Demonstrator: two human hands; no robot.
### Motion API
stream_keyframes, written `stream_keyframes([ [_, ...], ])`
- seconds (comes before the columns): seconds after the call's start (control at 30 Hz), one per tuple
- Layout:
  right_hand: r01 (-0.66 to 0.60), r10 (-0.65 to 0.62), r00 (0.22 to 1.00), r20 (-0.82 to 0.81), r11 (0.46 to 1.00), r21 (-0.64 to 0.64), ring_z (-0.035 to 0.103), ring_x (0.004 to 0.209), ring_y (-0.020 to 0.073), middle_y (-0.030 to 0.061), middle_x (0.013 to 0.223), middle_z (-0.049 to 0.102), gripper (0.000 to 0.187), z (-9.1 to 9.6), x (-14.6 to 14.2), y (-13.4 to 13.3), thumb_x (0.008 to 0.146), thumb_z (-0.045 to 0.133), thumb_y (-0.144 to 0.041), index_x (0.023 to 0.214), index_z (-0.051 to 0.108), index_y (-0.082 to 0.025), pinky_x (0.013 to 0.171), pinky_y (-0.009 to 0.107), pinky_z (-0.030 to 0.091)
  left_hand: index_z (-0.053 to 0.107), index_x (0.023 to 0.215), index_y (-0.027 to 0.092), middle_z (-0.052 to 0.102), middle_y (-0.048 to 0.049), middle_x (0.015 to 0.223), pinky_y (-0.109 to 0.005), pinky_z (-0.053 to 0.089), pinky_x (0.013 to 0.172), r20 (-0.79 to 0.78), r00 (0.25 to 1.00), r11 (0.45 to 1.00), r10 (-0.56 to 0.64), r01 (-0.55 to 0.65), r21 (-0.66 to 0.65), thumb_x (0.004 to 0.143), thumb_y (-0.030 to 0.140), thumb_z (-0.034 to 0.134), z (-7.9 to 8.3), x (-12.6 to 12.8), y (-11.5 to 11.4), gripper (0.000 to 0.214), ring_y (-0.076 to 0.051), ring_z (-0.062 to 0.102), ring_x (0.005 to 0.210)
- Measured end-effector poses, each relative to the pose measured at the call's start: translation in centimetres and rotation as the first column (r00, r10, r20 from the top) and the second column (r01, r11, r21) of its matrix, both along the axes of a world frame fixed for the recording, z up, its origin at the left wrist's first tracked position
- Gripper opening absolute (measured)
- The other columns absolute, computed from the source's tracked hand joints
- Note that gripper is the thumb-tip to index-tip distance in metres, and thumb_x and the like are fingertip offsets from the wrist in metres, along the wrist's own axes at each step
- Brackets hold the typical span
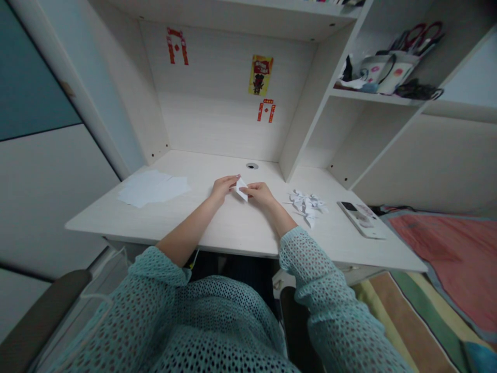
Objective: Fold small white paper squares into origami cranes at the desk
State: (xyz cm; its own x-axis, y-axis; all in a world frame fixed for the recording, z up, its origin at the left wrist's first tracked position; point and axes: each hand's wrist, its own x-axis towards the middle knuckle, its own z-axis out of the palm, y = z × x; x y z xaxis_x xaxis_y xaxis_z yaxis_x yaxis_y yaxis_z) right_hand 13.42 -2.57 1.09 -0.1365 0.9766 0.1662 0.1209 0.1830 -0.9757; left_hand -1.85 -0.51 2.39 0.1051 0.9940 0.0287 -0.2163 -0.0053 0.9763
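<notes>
A small folded piece of white paper (242,189) is held between my two hands, just above the middle of the white desk (233,228). My left hand (224,187) has its fingers closed on the paper's left edge. From the other side, my right hand (260,192) pinches its right edge between thumb and fingers. To the right lies a pile of folded white paper pieces (308,204). Flat sheets of white paper (153,187) overlap one another on the left part of the desk.
A phone-like white device (362,219) lies at the desk's right side. Beyond the hands, a round cable hole (252,166) sits near the back panel. Upright dividers and a shelf holding cups (388,70) with red-handled scissors (423,33) stand at the right.
</notes>
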Motion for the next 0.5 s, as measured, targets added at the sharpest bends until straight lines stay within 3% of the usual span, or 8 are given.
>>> stream_keyframes([
  [0.23, 0.037, -0.037, 0.999, -0.005, 0.999, -0.023, 0.049, 0.05, 0.0095, 0.0026, 0.058, 0.062, 0.038, -0.12, 0.05, 0.09, 0.055, 0.073, -0.048, 0.066, 0.068, -0.012, 0.05, 0.022, 0.037, 0.068, 0.087, 0.019, 0.066, -0.0085, 0.098, -0.022, 0.039, 0.065, 0.028, 0.993, 0.993, 0.113, -0.111, -0.042, 0.057, 0.053, 0.071, -0.13, -0.28, 0.38, 0.046, -0.016, 0.06, 0.086],
  [0.37, 0.068, -0.068, 0.996, -0.055, 0.998, -0.004, 0.048, 0.05, 0.0091, 0.0019, 0.057, 0.06, 0.037, 0.07, -0.03, 0.03, 0.055, 0.073, -0.049, 0.062, 0.066, -0.013, 0.051, 0.023, 0.037, 0.069, 0.087, 0.016, 0.068, -0.0095, 0.093, -0.025, 0.04, 0.068, -0.062, 0.998, 1.0, -0.002, 0.003, 0.012, 0.058, 0.054, 0.07, -0.4, -0.07, 0.3, 0.048, -0.017, 0.06, 0.085],
  [0.5, 0.053, -0.053, 0.999, -0.003, 0.999, 0.007, 0.042, 0.046, 0.0075, 0.0, 0.051, 0.055, 0.041, 0.16, -0.31, -0.18, 0.054, 0.072, -0.053, 0.057, 0.063, -0.013, 0.048, 0.022, 0.032, 0.071, 0.08, 0.014, 0.068, -0.0078, 0.079, -0.025, 0.041, 0.066, -0.124, 0.989, 0.993, -0.078, 0.087, 0.074, 0.054, 0.05, 0.074, -0.62, 0.23, 0.19, 0.044, -0.016, 0.058, 0.073],
])
